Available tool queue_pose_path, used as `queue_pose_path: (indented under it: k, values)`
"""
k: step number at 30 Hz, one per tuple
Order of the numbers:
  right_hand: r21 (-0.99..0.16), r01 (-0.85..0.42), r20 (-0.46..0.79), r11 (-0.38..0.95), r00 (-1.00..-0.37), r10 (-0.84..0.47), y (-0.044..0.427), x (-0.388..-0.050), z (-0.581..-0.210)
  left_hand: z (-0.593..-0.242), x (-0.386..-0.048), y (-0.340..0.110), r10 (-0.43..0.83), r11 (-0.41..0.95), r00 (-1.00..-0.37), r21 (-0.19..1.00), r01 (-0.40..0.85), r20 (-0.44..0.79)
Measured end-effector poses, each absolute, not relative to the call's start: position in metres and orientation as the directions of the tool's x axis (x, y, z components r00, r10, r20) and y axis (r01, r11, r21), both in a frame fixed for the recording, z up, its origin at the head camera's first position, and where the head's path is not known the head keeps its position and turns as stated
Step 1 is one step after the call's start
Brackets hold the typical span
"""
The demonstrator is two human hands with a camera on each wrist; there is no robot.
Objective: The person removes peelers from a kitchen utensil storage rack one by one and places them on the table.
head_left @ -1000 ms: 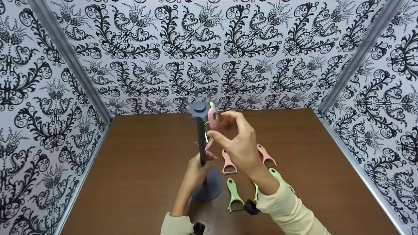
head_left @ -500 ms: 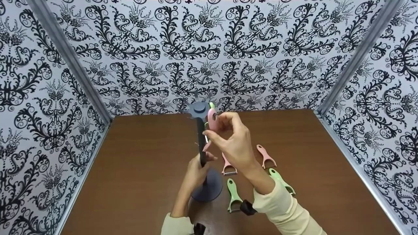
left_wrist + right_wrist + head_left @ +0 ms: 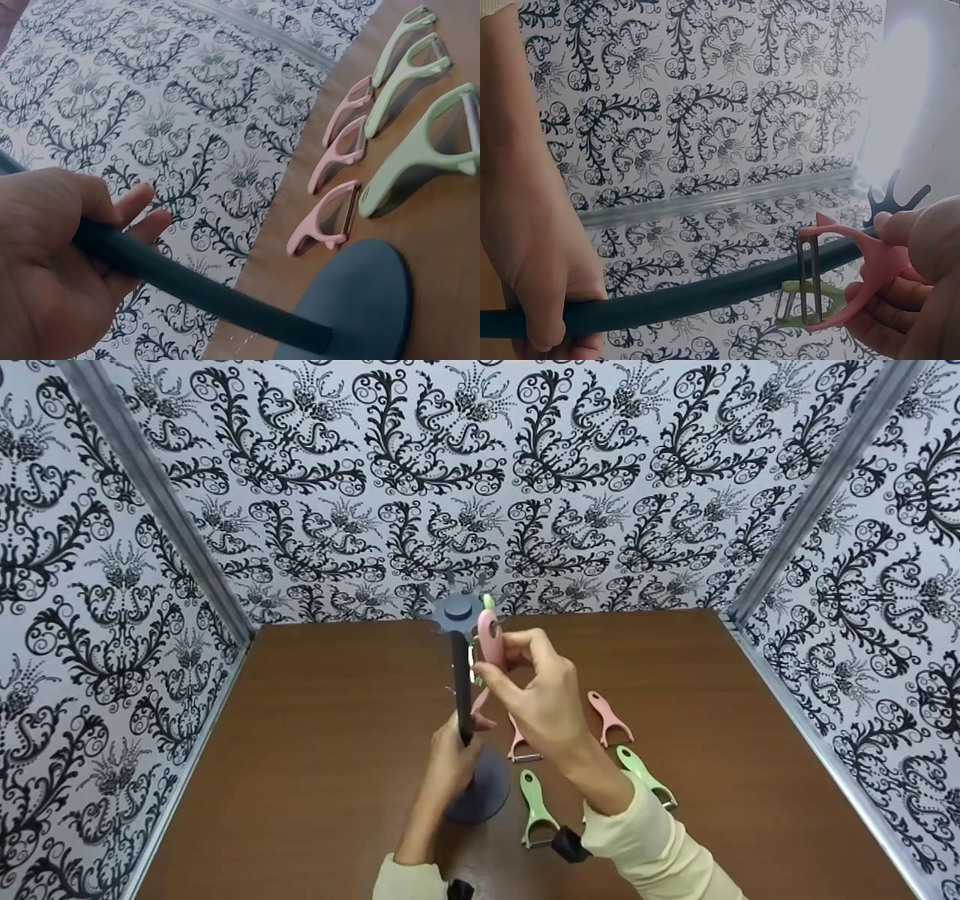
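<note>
My left hand (image 3: 452,761) grips the dark pole (image 3: 187,281) of a stand with a round base (image 3: 480,791) and a hooked top (image 3: 457,611). My right hand (image 3: 546,697) pinches a pink peeler (image 3: 491,639) by its handle, against the right side of the top. One hook tip shows at the hole in its handle. Behind it hangs a green peeler (image 3: 840,300), partly covered. In the right wrist view, the pink peeler's blade (image 3: 810,277) lies across the pole in sight. A further pink piece shows below, close to the left fingers in the head view.
Several pink and green peelers lie on the brown table (image 3: 315,780) right of the base, among them a green peeler (image 3: 537,808) and a pink peeler (image 3: 611,720). My right forearm covers some. Patterned walls (image 3: 480,472) with grey frame bars enclose the table.
My right hand has dropped slightly with the pink peeler, and the peeler's handle now stands more upright at the hook. My left hand keeps its grip on the pole.
</note>
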State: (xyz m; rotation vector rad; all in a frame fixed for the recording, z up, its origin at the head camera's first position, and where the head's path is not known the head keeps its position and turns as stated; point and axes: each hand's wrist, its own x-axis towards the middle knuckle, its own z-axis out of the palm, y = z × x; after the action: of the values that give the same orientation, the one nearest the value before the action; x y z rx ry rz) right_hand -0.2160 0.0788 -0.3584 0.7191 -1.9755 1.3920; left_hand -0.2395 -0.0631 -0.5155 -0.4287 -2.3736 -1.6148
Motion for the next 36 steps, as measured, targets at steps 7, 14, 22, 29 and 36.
queue_pose_path:
  k: [7, 14, 22, 29, 36]
  values:
    - [-0.601, -0.729, 0.749, 0.326, -0.657, -0.089, 0.076, -0.213, -0.357, -0.522, -0.240, -0.057, -0.010, 0.387, -0.886, 0.819, 0.424, 0.463]
    - [-0.599, -0.722, 0.736, 0.346, -0.667, -0.117, 0.078, -0.212, -0.351, -0.518, -0.232, -0.051, -0.154, 0.406, -0.851, 0.817, 0.409, 0.502]
    - [-0.618, -0.678, 0.693, 0.398, -0.709, -0.132, 0.082, -0.207, -0.347, -0.515, -0.227, -0.047, -0.197, 0.460, -0.849, 0.811, 0.361, 0.490]
    - [-0.621, -0.647, 0.672, 0.442, -0.730, -0.124, 0.082, -0.205, -0.346, -0.517, -0.228, -0.047, -0.182, 0.536, -0.803, 0.742, 0.403, 0.568]
    - [-0.585, -0.636, 0.681, 0.503, -0.722, -0.120, 0.082, -0.201, -0.346, -0.518, -0.228, -0.045, -0.151, 0.529, -0.803, 0.734, 0.427, 0.576]
